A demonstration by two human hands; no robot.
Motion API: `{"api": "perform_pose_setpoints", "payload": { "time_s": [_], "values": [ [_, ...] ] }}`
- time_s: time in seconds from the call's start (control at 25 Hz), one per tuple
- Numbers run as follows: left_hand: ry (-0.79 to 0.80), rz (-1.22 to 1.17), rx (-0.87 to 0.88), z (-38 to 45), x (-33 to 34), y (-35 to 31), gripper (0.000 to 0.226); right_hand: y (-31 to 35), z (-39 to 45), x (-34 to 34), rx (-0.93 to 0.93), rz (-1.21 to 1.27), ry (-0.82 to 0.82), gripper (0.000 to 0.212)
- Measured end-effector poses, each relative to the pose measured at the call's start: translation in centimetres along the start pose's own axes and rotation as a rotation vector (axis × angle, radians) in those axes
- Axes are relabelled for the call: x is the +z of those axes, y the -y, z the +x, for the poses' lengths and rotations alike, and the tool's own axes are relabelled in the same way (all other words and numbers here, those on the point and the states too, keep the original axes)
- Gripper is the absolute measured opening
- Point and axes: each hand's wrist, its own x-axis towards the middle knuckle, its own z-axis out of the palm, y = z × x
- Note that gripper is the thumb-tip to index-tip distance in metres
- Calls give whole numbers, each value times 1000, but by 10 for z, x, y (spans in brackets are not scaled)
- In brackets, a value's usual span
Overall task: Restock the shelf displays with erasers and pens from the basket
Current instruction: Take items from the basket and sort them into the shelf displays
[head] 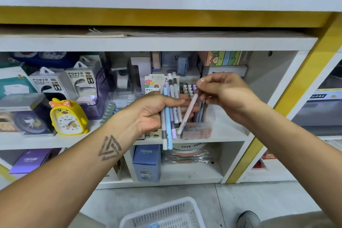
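Observation:
My left hand grips a bundle of several pastel pens, blue, purple and white, held upright in front of the shelf. My right hand pinches the top of a single pale pink pen, which slants down to the left, its lower tip just above the pink pen display box on the middle shelf. That clear-fronted box holds several upright pens behind my hands. The white plastic basket sits on the floor below; a bit of blue shows inside it.
A yellow duck alarm clock and power bank boxes stand on the shelf to the left. Blue and purple CRUHRE boxes fill the lower shelf. A yellow post borders the unit at right. A grey shoe rests on the floor.

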Motion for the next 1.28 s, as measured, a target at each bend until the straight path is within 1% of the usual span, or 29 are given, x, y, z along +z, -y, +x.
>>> {"api": "perform_pose_setpoints", "payload": {
  "time_s": [0.04, 0.08, 0.16, 0.2, 0.24, 0.32, 0.48, 0.64, 0.76, 0.8, 0.84, 0.88, 0.92, 0.96, 1.04, 1.08, 1.16, 1.24, 1.28],
  "values": [
    [-44, -25, 10, 2, -2, -1, 34, 3, 1, -9, -29, 56, -60, 2],
    [-82, -49, 16, 3, -5, -2, 34, 5, 2, -19, -80, 31, -126, 3],
    [-117, -73, 15, 4, -9, -2, 33, 3, 5, -33, -184, -212, -224, 10],
    [-119, -75, 9, 3, -11, -3, 34, 0, 6, -36, -217, -355, -242, 16],
    [-115, -72, -1, 2, -12, -3, 35, -4, 5, -38, -235, -473, -236, 20],
    [-98, -63, -23, 1, -10, -1, 39, -14, 1, -39, -266, -606, -180, 21],
    [-77, -37, -26, 4, -8, 4, 46, -30, -7, -38, -356, -723, -58, 19],
    [-55, -11, -23, 6, -7, 7, 40, -39, -10, -36, -371, -874, 22, 23],
    [-15, 14, -26, 6, -5, 9, 30, -38, -11, -34, -336, -934, 71, 11],
    [0, 18, -33, 5, -4, 9, 27, -36, -10, -34, -370, -995, 65, 5],
    [18, 26, -43, 5, -4, 10, 26, -34, -9, -33, -417, -1051, 44, 8],
    [41, 34, -57, 4, -4, 11, 27, -31, -7, -31, -444, -1051, 17, 12],
    [65, 42, -73, 4, -3, 12, 27, -27, -7, -27, -416, -965, -17, 15],
    [87, 51, -89, 3, -2, 12, 27, -22, -7, -22, -338, -795, -41, 17],
    [132, 82, -110, 2, 0, 14, 25, -15, -6, -8, -129, -393, -3, 25],
    [155, 100, -118, 1, 1, 15, 24, -13, -6, -2, -56, -243, 25, 28],
    [195, 120, -124, 0, 2, 16, 25, -11, -5, 4, -7, -87, 39, 27],
    [211, 114, -124, -1, 3, 16, 26, -7, -3, 4, -11, -13, 12, 22],
    [191, 107, -118, -1, 2, 14, 26, -6, -1, 1, -19, 15, -23, 20]
  ]
}}
